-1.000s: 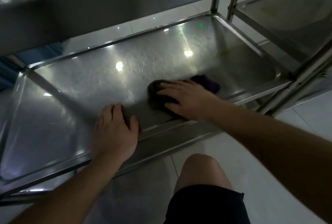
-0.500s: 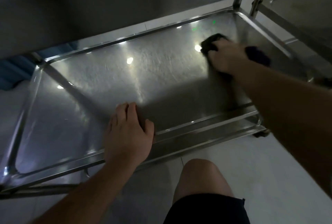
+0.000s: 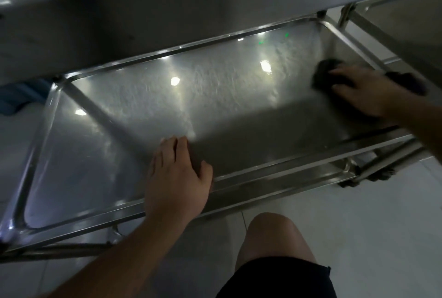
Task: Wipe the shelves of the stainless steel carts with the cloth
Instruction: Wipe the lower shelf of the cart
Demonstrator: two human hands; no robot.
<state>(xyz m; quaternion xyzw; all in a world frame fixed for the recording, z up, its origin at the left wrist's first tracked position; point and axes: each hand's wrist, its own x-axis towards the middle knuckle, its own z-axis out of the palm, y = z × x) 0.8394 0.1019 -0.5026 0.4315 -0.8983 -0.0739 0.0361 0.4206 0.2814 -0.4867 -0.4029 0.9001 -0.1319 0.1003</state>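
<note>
Head view: right hand [image 3: 363, 92] flat on cloth [image 3: 324, 74]

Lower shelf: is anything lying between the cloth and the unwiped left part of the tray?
Only the left hand, resting flat on the near rim and tray floor of the lower shelf. The right hand presses the cloth at the right end; the steel between them shows nothing else but light reflections.

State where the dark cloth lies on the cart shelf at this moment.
In the head view the dark cloth lies at the right end of the lower shelf, under the right hand, close to the shelf's right rim.
</note>
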